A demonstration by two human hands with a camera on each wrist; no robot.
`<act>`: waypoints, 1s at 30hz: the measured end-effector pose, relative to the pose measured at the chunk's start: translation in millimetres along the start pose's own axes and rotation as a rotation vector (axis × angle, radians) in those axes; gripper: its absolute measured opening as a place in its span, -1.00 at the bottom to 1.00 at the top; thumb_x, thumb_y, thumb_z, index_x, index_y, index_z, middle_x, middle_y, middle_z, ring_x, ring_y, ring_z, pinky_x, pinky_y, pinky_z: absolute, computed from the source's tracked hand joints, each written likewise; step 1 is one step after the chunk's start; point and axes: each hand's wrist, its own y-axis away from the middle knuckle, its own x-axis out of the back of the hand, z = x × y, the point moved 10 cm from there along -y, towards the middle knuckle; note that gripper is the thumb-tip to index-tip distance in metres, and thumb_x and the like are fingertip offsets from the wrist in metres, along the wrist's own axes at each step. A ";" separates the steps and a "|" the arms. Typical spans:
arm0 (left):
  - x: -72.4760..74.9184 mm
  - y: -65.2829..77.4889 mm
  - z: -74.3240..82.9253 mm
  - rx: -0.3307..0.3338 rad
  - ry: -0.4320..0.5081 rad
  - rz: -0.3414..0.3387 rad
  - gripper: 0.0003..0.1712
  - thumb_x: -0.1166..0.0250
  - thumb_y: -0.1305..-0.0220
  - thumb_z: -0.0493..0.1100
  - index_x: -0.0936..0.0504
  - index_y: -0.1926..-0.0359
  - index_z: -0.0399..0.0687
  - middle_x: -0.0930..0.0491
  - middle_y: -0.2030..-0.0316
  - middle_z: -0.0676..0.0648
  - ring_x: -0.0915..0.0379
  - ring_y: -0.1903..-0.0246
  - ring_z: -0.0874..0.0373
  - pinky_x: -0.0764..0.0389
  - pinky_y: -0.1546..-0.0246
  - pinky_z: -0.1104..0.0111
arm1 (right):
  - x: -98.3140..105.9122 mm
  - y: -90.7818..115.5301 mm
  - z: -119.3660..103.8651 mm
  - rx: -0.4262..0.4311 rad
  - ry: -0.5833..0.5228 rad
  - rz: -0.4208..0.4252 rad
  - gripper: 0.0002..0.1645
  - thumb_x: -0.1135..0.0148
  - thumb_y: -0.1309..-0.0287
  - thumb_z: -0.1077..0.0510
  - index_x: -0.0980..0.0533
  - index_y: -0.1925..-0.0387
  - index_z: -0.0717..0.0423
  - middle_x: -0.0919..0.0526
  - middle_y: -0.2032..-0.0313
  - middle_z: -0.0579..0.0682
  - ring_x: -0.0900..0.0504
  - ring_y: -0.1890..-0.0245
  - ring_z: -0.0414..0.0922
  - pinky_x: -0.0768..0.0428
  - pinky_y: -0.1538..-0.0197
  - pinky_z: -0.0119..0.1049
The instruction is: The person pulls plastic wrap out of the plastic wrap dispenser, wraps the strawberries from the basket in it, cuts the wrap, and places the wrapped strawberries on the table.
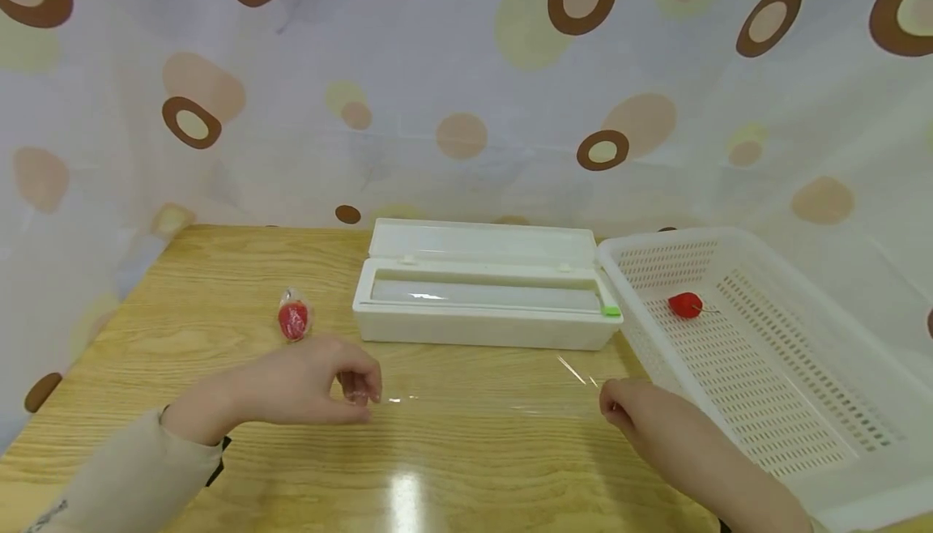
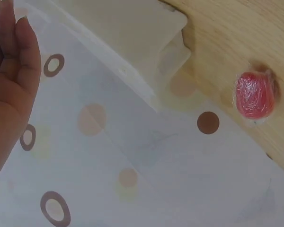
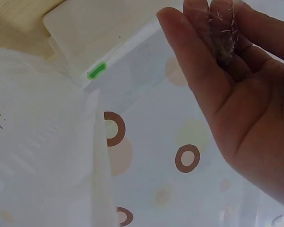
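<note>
A clear sheet of cling film [image 1: 481,407] stretches between my two hands, low over the wooden table. Its left side is pinched by my left hand [image 1: 313,383], fingers bent toward the thumb. My right hand [image 1: 652,420] grips the other side; in the right wrist view, crumpled film [image 3: 223,35] shows among its fingers. Just behind the hands stands a white cling film box [image 1: 484,330], lid [image 1: 481,243] raised, with a roll [image 1: 484,294] lying inside. Beyond my left hand lies a red item wrapped in clear film [image 1: 294,320], also seen in the left wrist view.
A white perforated plastic basket [image 1: 656,355] stands at the right, its corner close to the box. Inside it lies a red pepper-like item [image 1: 685,304] with a thin stem. A green slider [image 1: 611,311] sits at the box's right end. A patterned curtain [image 1: 466,95] hangs behind the table.
</note>
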 end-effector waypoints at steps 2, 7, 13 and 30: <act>-9.7 0.5 -1.6 0.010 -0.040 -0.036 -0.93 -0.30 -0.09 -0.23 -0.62 0.46 0.06 -0.59 0.49 0.19 -0.41 0.45 0.43 -0.59 0.38 0.44 | -7.1 1.3 1.2 0.008 -0.011 -0.030 -0.64 -0.13 -0.13 0.29 -0.21 0.62 -0.07 -0.08 0.65 -0.24 -0.10 0.63 -0.37 -0.16 0.52 -0.48; -23.1 1.3 -3.0 -0.003 -0.144 -0.069 -0.89 -0.28 -0.10 -0.28 -0.66 0.48 0.02 -0.62 0.48 0.17 -0.42 0.45 0.42 -0.60 0.37 0.44 | -22.4 7.6 -3.8 0.147 0.013 -0.062 -0.70 -0.19 -0.10 0.25 -0.30 0.58 -0.11 -0.20 0.60 -0.30 -0.17 0.57 -0.38 -0.27 0.51 -0.48; -43.8 -5.3 -8.9 -0.017 -0.262 -0.096 -0.87 -0.29 -0.03 -0.32 -0.65 0.55 0.00 -0.60 0.55 0.14 -0.36 0.52 0.42 -0.54 0.44 0.49 | -47.7 6.7 -5.9 0.178 0.087 -0.100 -0.74 -0.25 -0.02 0.23 -0.35 0.57 -0.09 -0.34 0.57 -0.30 -0.25 0.56 -0.35 -0.38 0.55 -0.44; -72.8 -18.6 -46.1 0.093 -0.157 -0.179 -0.86 -0.25 -0.07 -0.37 -0.60 0.48 -0.04 -0.53 0.55 0.10 -0.32 0.51 0.38 -0.53 0.41 0.45 | -81.5 -10.6 1.4 0.085 0.105 -0.129 -0.80 -0.18 -0.01 0.36 -0.42 0.56 0.02 -0.51 0.58 -0.13 -0.45 0.54 -0.20 -0.55 0.49 -0.23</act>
